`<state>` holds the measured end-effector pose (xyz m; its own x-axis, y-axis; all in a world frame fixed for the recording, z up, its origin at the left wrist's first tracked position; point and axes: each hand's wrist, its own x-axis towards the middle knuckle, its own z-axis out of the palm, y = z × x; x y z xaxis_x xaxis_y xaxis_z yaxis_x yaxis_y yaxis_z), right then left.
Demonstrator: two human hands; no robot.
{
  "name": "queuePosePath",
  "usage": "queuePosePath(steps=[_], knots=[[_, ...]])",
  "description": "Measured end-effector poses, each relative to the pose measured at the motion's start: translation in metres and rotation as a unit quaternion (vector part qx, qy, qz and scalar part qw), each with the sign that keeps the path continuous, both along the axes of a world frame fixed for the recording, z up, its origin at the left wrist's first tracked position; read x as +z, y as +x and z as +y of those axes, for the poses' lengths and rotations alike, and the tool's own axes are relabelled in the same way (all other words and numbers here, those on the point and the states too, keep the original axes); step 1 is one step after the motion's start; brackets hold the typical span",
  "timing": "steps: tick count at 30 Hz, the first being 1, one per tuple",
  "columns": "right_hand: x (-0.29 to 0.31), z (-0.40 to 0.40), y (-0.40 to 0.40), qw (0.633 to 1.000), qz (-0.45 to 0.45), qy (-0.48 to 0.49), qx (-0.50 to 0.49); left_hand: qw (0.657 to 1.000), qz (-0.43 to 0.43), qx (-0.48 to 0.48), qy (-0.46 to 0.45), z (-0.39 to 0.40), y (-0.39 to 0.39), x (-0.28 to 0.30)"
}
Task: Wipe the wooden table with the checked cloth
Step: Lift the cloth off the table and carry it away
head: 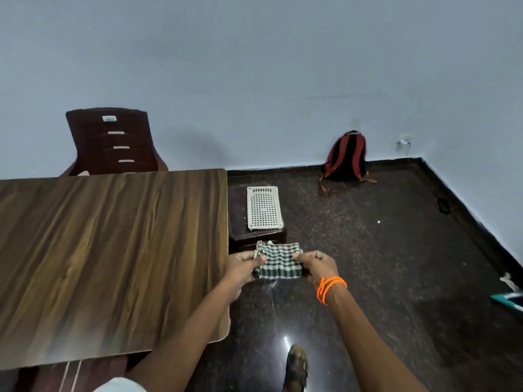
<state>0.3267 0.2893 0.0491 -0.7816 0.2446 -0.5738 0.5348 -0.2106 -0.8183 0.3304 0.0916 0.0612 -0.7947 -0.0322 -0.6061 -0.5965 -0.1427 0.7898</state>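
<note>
Both hands pinched the cloth (278, 261): left hand (245, 268) at its left edge, right hand (318, 267) at its right edge, each grip closed on fabric. It hung in the air just right of the surface (113, 250), above the floor, in front of a stool (256, 236) carrying a white tray (264, 207). Likely held taut to fold it into a wiping pad. Cloth looked green-and-white checked, folded small, slightly crumpled at top left.
</note>
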Motion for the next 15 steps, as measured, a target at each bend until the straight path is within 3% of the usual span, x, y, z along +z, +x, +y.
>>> queuePosePath(steps=[8,15], knots=[[-0.01,0.033,-0.142,0.998,-0.02,0.003,0.059,0.997,-0.073,0.032,0.024,0.032,-0.117,-0.019],[-0.06,0.028,-0.239,0.989,-0.063,0.024,0.133,0.987,-0.148,0.068,0.013,0.027,-0.204,-0.063]])
